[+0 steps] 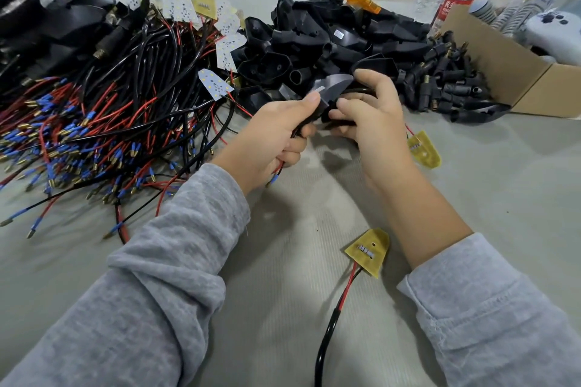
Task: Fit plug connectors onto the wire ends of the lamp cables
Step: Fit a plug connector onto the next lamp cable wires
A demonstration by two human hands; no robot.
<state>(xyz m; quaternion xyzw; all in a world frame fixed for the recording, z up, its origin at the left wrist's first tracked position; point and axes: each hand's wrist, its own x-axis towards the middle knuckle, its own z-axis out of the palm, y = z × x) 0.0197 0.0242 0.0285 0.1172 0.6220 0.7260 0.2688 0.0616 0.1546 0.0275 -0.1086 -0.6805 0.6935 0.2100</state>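
Assembly workshop: heaped cables (103, 122) and black housings (314, 41) cover the table (471, 182).

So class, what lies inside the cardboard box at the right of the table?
Inside the cardboard box, striped grey rolls and a white object with dark marks show. Its near wall covers whatever lies lower down.

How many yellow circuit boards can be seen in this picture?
3. One yellow board lies near the right forearm, one lies behind the right hand, and one sits atop the cable pile. More may be hidden there.
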